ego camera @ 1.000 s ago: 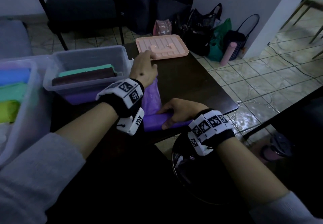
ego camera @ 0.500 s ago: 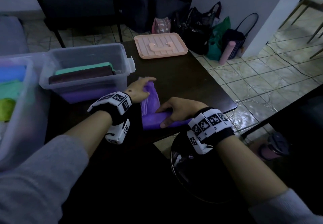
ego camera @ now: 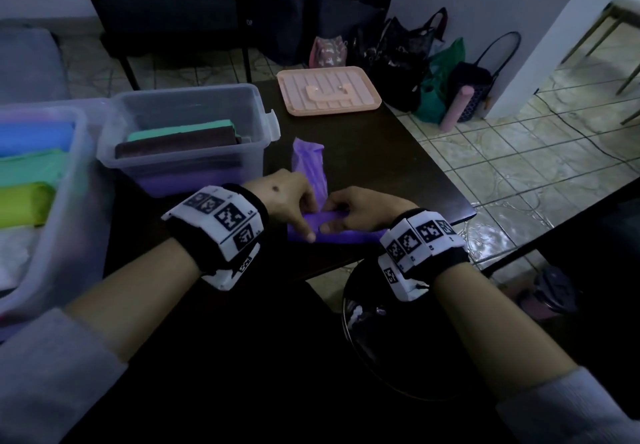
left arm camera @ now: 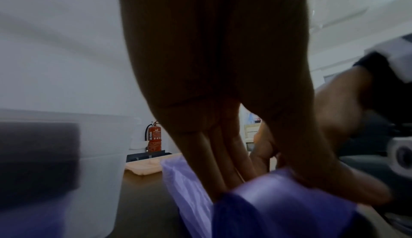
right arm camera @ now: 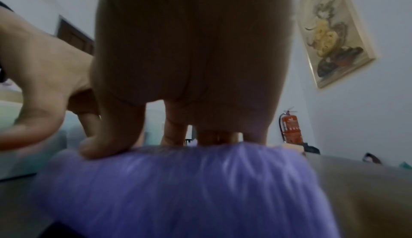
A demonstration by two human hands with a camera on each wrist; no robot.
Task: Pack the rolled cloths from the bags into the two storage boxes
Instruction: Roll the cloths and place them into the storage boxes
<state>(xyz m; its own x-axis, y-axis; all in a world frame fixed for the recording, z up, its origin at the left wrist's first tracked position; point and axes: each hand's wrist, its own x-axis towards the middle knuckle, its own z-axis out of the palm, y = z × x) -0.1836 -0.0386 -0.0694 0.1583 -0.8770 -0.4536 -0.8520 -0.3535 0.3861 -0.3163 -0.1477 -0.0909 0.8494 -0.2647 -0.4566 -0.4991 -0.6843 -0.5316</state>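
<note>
A thin, crinkled purple plastic bag (ego camera: pixel 309 163) with a faint sheen lies on a dark, smooth wooden bench (ego camera: pixel 388 152), beside a translucent frosted plastic storage box (ego camera: pixel 194 104) of matt rolled cloths (ego camera: pixel 180 138), a matt peach ribbed plastic lid (ego camera: pixel 329 92), and a glossy tiled floor (ego camera: pixel 519 166).

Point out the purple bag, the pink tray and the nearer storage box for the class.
purple bag (ego camera: pixel 309 163), head view, its far crinkled end.
pink tray (ego camera: pixel 363 95), head view, its ribbed face.
nearer storage box (ego camera: pixel 194 106), head view, its clear back wall.
</note>
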